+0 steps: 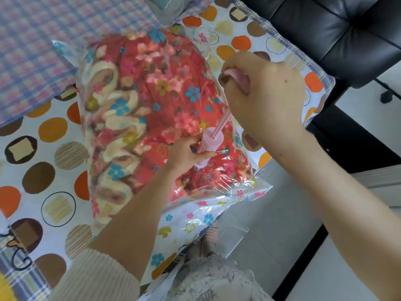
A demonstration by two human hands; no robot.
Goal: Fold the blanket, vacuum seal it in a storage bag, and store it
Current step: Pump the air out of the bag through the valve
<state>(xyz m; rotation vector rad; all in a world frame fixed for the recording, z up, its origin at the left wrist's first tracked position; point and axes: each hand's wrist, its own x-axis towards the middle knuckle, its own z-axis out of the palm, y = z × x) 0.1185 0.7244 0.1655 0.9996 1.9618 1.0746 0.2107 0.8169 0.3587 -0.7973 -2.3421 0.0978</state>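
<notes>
A red flowered blanket (152,101) lies folded inside a clear plastic storage bag (245,196) printed with small flowers. The bag rests on a bed sheet with brown and orange dots. A pink hand pump (209,142) stands upright on the bag's valve, near the bag's right side. My left hand (186,152) grips the pump's barrel from the left. My right hand (262,90) is raised above it and grips the pink handle, with the thin rod pulled out of the barrel.
The dotted bed sheet (43,170) spreads to the left; a purple checked cover (43,40) lies beyond it. A black padded chair (336,33) stands at the upper right. Pale floor (282,224) shows at the right below the bed edge.
</notes>
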